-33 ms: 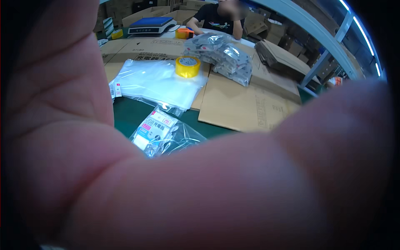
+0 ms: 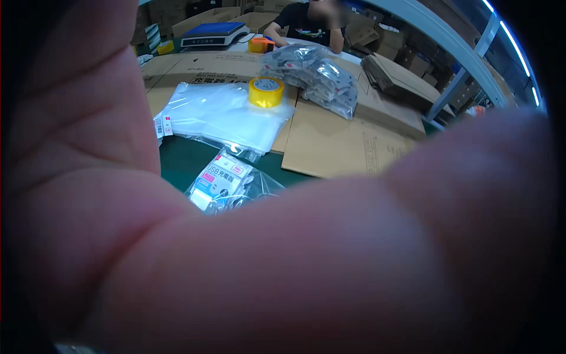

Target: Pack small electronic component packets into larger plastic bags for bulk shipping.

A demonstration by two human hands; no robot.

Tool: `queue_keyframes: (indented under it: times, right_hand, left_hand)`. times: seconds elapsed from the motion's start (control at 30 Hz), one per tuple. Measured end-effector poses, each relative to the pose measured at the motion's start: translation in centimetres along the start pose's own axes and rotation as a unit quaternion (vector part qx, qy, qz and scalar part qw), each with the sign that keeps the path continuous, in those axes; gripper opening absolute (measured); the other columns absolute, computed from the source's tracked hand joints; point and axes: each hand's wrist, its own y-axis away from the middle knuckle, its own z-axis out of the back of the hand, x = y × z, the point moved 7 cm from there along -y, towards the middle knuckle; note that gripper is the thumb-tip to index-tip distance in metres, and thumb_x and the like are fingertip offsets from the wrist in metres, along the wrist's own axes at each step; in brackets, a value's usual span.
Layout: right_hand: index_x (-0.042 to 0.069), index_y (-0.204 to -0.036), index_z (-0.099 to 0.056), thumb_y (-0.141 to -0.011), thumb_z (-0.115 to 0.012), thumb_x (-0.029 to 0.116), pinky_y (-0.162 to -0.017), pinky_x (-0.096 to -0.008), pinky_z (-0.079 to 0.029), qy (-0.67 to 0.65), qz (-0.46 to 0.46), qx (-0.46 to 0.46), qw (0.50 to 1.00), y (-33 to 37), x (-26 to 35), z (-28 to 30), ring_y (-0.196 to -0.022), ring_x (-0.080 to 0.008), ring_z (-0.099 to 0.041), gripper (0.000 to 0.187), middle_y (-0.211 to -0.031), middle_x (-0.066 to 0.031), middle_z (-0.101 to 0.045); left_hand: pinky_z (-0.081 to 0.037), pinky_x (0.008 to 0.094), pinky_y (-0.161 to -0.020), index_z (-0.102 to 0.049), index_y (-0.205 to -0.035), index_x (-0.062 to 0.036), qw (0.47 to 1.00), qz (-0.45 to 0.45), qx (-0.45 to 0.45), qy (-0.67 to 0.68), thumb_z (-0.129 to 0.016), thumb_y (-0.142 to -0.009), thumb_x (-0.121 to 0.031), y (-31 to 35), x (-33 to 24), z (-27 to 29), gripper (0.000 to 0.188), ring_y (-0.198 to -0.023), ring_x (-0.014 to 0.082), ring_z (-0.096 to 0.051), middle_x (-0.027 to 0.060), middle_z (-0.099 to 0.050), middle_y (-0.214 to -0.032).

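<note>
Hand: from my end one large, blurred hand point(image 2: 247, 253) fills the near and left side of the view, right up against the lens; I can't tell whether it is left or right
Fingers: too close and out of focus, so I can't tell whether they are open, closed or gripping anything
Packet: a white-and-blue packet point(image 2: 221, 177) lies in clear plastic on the green worktop point(image 2: 187, 156), nearest the hand in my view, its near end hidden behind it
White tag: a small printed tag point(image 2: 167, 125) shows just beside the hand's left part
Plastic sleeves: a flat white stack point(image 2: 215, 118) lies farther from me, overlapping cardboard
Tape: a yellow roll point(image 2: 266, 97) sits on that stack
Cardboard: flat brown sheets point(image 2: 327, 144) spread toward the worktop's right side
Grey packs: a clear-wrapped pile point(image 2: 324, 79) rests on the cardboard
Far edge: a blue-topped scale point(image 2: 213, 35) toward the left corner, an orange tape dispenser point(image 2: 260, 45), and a seated person point(image 2: 303, 26) in a dark shirt
</note>
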Motion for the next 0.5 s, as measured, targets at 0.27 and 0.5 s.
queue_keyframes:
  times: [0.27, 0.5]
  right_hand:
    - [-0.001, -0.125, -0.052, -0.095, -0.056, 0.018, -0.083, -0.0269, -0.051, 0.05, -0.012, 0.0, 0.999, 0.1, 1.5, -0.2, -0.098, -0.0146, -0.06, 0.036, -0.112, -0.0098, -0.061]
    - [-0.002, -0.124, -0.052, -0.095, -0.056, 0.016, -0.083, -0.0263, -0.051, 0.041, -0.009, 0.005, 0.999, 0.2, 1.6, -0.3, -0.095, -0.0141, -0.061, 0.034, -0.11, -0.0095, -0.063]
  left_hand:
    - [-0.034, 0.0515, -0.106, -0.024, -0.146, -0.0046, 0.999, -0.026, 0.039, 0.012, -0.071, -0.08, -0.024, -1.9, -0.5, -1.1, 0.083, -0.131, 0.0409, -0.038, 0.0274, -0.038, -0.14]
    - [-0.044, 0.0365, -0.095, -0.054, -0.121, 0.0003, 0.972, 0.115, 0.111, 0.171, -0.071, -0.077, -0.006, 6.2, 3.3, -6.4, 0.048, -0.113, 0.0278, -0.056, 0.0177, -0.058, -0.12]
